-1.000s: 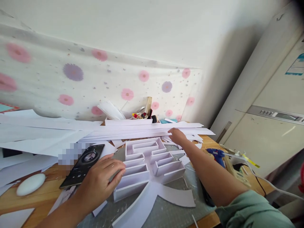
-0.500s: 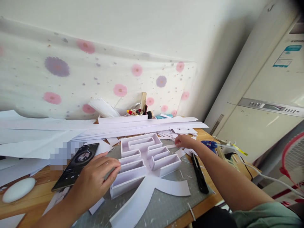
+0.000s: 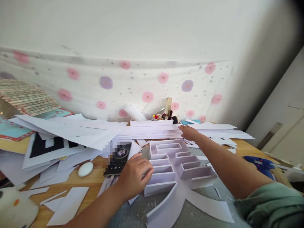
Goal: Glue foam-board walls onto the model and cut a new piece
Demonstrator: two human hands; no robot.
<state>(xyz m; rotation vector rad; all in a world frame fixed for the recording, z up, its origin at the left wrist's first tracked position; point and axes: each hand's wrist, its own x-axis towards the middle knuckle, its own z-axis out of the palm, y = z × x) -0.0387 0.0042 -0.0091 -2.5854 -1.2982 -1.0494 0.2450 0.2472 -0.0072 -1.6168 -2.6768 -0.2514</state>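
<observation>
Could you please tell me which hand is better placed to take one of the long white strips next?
Probably the right hand: its fingertips are at the long white strips, while the left hand is farther from them, by the left side of the white walled piece.

Home craft rm, floral wall cover [image 3: 147,96], glue gun [image 3: 260,164]

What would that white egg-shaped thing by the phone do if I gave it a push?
The white egg-shaped thing would probably rock or roll a little, because its sides look rounded. It might slide easily too, since it looks smooth and sits on flat wood. I can't tell whether it's heavy.
</observation>
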